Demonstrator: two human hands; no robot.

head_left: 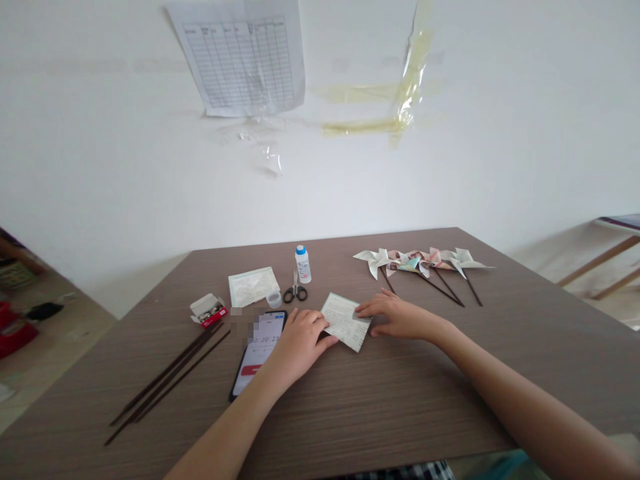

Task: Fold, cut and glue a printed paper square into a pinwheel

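A small printed sheet of paper (345, 321) lies flat on the brown wooden table (380, 393). My left hand (300, 343) rests on the table with curled fingers and its thumb touches the sheet's left edge. My right hand (395, 316) lies flat with fingers stretched out, pressing the sheet's right corner. Part of the left hand covers a phone (260, 350) with a lit screen.
Several dark thin sticks (167, 377) lie at the left. Behind the hands are scissors (295, 291), a white bottle with a blue cap (303, 264), a folded paper (253, 286), a small open box (209, 310) and a row of paper pinwheels (423, 263).
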